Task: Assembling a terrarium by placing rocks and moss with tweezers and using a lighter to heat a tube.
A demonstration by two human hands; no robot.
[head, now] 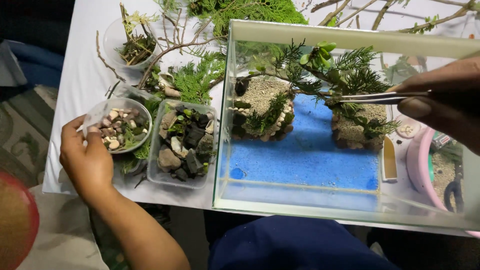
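White-covered table (80, 75) stands over a patterned carpet (20, 130).

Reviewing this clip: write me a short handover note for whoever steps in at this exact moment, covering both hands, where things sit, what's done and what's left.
Left hand: fingers on the rim of the round clear plastic cup of pale pebbles, beside the rectangular clear tub of dark rocks.
Right hand: pinching slim metal tweezers, tips reaching over the glass tank's rim into the green sprigs.
Done: blue sand floor laid, two gravel mounds edged with stones and planted.
Left: the sprig at the tweezer tips looks not yet settled; pebbles and rocks remain outside.
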